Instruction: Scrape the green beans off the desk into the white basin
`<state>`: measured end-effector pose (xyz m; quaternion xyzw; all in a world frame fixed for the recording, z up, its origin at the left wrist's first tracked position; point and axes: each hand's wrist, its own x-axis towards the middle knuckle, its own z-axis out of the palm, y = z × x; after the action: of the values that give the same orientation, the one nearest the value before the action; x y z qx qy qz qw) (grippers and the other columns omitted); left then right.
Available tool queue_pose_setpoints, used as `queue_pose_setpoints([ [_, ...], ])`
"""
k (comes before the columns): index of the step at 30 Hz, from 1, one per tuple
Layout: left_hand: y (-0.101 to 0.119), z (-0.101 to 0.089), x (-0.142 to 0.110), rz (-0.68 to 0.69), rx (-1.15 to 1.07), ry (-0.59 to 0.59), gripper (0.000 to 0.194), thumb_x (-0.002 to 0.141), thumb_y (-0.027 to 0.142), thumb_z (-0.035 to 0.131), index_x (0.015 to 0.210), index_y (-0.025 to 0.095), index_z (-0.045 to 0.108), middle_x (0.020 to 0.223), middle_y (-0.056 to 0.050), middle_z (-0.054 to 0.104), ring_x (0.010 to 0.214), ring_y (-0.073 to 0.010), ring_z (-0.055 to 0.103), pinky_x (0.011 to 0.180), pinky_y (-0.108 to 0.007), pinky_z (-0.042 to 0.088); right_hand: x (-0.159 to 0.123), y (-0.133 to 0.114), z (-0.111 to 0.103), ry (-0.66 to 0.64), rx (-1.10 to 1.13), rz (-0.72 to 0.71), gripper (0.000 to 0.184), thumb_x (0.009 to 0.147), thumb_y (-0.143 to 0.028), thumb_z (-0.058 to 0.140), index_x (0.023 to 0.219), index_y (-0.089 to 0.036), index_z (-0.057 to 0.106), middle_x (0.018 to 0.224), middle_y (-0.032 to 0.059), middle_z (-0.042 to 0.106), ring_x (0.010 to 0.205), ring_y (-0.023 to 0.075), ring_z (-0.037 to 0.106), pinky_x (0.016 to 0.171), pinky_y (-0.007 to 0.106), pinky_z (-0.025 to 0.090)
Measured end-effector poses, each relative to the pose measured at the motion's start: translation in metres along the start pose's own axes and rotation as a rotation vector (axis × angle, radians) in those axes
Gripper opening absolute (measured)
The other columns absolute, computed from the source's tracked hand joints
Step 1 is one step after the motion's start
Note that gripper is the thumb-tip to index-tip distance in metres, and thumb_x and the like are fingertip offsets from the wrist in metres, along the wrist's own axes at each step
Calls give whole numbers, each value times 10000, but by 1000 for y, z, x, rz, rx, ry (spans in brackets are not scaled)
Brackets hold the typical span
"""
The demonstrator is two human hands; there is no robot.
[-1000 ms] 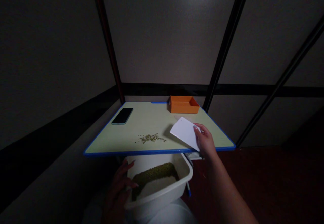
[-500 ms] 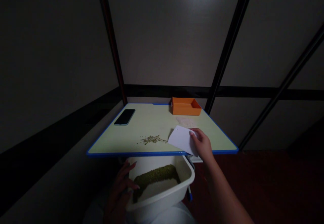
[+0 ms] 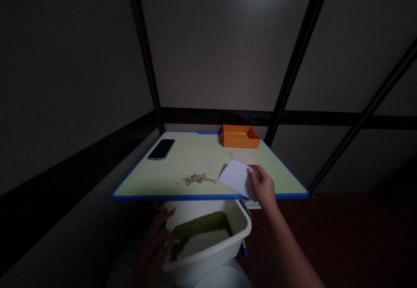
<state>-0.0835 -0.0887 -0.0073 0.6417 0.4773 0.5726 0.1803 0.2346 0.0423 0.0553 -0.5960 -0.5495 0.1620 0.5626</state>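
My right hand (image 3: 263,187) grips a white card (image 3: 235,177) by its right end, and the card's lower edge rests low on the pale green table (image 3: 182,157) near its front edge. A small scatter of green beans (image 3: 197,178) lies just left of the card. Below the table's front edge, my left hand (image 3: 155,240) holds the left rim of a white basin (image 3: 224,253), its fingers curled over the rim. The basin holds green beans (image 3: 200,223) beside a white grain heap (image 3: 203,241).
An orange tray (image 3: 240,136) stands at the table's back right, with a faint pale patch (image 3: 241,155) in front of it. A dark phone (image 3: 160,149) lies at the back left. Grey walls with dark bars surround the table; a dark red floor lies to the right.
My right hand has lowered the white card toward the table top and shifted it slightly. The view has tilted a little. My left hand stays on the basin rim.
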Motion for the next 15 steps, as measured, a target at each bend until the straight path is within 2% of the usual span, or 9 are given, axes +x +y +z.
queue_pose_setpoints([
  [6, 1, 2, 1, 0, -13, 3, 227, 856, 377, 559, 717, 253, 689, 1330, -71, 649, 1396, -346, 439, 1140, -603, 339, 3, 4, 2, -5, -20, 11, 396, 815, -508, 489, 951, -187, 678, 961, 117, 750, 892, 289, 680, 821, 385, 495],
  [11, 3, 1, 2, -4, -8, -10, 237, 855, 386, 555, 717, 251, 691, 1346, -74, 640, 1407, -341, 423, 1143, -599, 336, 5, 5, 3, 13, -61, 15, 381, 819, -493, 479, 946, -199, 686, 899, 105, 748, 846, 286, 672, 769, 378, 488],
  [15, 2, 3, 1, -18, -21, 22, 266, 856, 408, 549, 696, 244, 685, 1317, -92, 655, 1404, -350, 425, 1124, -616, 353, 7, 2, 7, 28, -118, 21, 378, 816, -481, 465, 940, -206, 693, 861, 106, 737, 796, 282, 655, 727, 372, 472],
])
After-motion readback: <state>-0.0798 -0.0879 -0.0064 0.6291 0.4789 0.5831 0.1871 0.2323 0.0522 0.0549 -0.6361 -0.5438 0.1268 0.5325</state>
